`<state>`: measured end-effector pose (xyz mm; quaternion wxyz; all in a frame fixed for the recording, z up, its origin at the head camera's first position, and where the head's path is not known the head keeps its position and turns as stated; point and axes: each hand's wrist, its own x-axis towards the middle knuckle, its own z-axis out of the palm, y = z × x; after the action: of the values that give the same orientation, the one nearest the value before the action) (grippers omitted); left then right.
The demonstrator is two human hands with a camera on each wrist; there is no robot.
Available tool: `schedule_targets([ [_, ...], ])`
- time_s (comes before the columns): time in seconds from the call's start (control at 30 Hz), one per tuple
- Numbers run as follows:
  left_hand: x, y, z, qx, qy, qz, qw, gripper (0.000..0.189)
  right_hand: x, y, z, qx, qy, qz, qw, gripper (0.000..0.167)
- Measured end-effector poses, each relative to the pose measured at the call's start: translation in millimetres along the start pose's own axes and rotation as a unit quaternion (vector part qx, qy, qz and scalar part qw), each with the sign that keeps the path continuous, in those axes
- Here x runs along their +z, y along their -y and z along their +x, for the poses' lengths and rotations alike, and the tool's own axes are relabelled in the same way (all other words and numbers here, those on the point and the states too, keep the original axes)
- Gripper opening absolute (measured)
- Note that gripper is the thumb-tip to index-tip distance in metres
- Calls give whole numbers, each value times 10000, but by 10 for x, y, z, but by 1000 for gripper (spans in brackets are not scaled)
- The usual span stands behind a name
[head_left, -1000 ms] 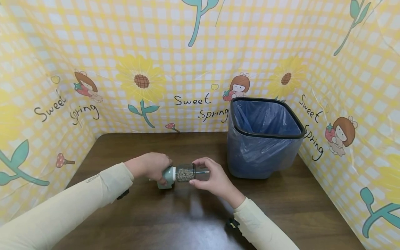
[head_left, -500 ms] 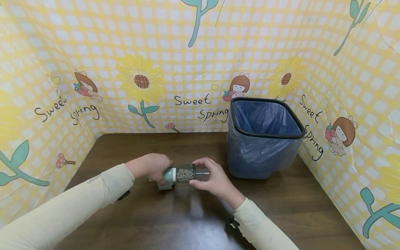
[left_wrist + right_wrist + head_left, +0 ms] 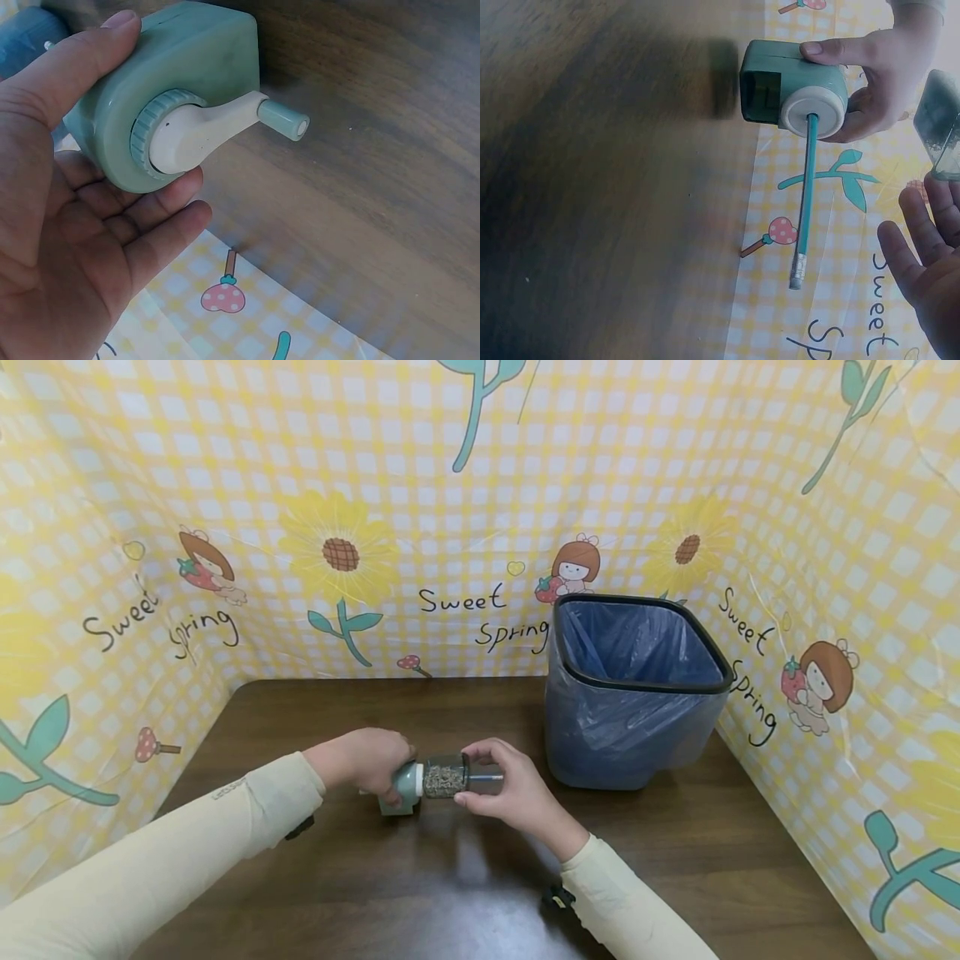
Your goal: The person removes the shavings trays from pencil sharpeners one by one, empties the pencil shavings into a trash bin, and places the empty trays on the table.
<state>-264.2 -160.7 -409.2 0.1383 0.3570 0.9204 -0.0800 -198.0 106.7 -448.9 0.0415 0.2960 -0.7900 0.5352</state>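
Observation:
My left hand (image 3: 373,758) grips a green hand-crank pencil sharpener (image 3: 202,56), thumb over its top and fingers below. The white crank (image 3: 202,139) with a green knob faces outward in the left wrist view. A teal pencil (image 3: 808,195) sticks out of the sharpener's white round front, eraser end free. Beside it, a dark square opening (image 3: 763,96) shows in the sharpener's body. My right hand (image 3: 517,789) holds a clear shavings drawer (image 3: 446,777) by one end, thumb and fingers on opposite edges. Shavings fill much of it, and it overlaps the pencil in the head view.
A blue bin (image 3: 633,735) with a clear liner and black rim stands at the back right of the brown wooden table (image 3: 337,885). Yellow checked cloth (image 3: 450,543) with printed flowers and words encloses the table at the back and both sides.

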Motion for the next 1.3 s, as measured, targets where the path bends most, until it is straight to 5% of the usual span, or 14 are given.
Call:
schedule_targets([
  [0.9, 33, -18, -15, -88, 25, -5, 10000, 54, 13, 2, -3, 9, -26, -95, 10000, 53],
  [1.3, 39, -30, -41, -189, -129, -353, 9991, 54, -22, 36, -18, 39, 26, -262, 9996, 53],
])
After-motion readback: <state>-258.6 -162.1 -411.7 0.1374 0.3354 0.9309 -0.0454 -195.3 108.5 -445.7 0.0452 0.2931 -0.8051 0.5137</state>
